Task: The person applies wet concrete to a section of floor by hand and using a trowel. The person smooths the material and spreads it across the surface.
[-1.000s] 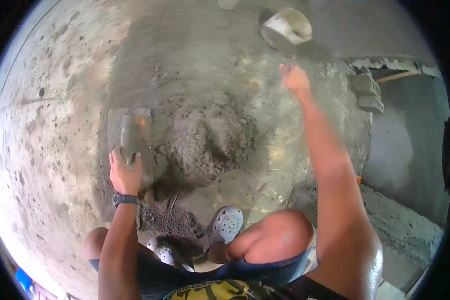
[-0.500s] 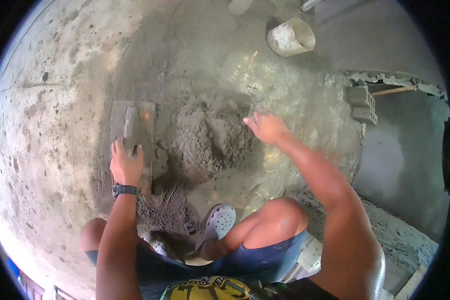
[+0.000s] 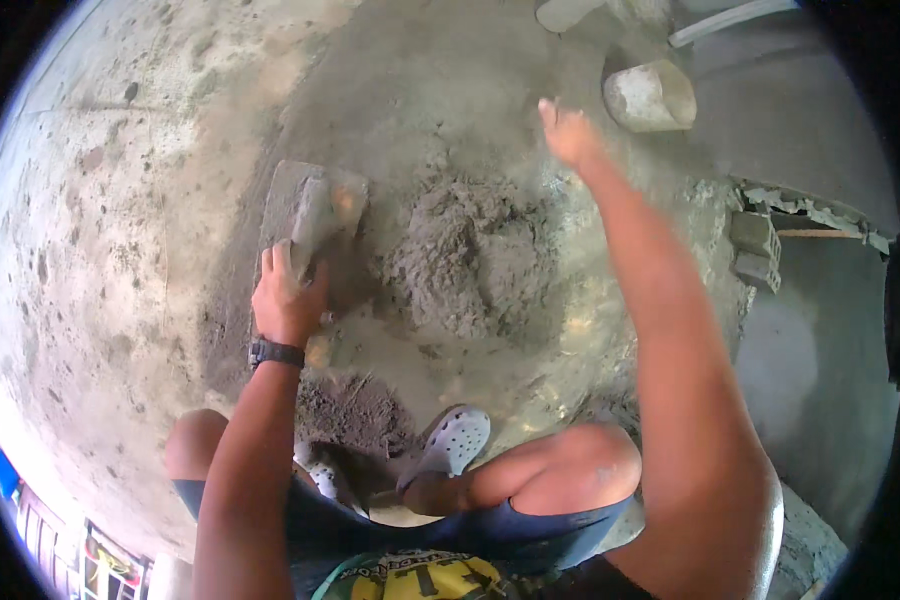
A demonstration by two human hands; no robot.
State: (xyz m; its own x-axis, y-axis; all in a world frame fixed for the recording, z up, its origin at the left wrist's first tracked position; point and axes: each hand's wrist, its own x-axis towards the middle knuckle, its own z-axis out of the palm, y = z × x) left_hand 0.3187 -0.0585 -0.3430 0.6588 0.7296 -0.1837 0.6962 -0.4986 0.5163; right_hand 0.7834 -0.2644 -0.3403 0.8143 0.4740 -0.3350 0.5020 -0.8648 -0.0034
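My left hand [image 3: 290,303], with a dark watch on its wrist, is closed around the near part of the handle of a rectangular mortar-smeared float [image 3: 348,200]. The float is at the left side of a heap of wet grey mortar [image 3: 470,255]. My right hand [image 3: 575,138] is stretched out beyond the heap's far right side, fingers closed. Whatever it may hold is hidden or blurred.
A pale mortar-stained bucket [image 3: 652,97] lies on its side at the far right. Hollow concrete blocks [image 3: 755,245] stand by the floor's right edge, beside a lower area. Darker loose mortar [image 3: 355,415] lies near my clog [image 3: 458,437].
My right hand has moved away from the heap's right side, farther out. The view has shifted, so the floor things appear more to the right. My left hand stays at the float.
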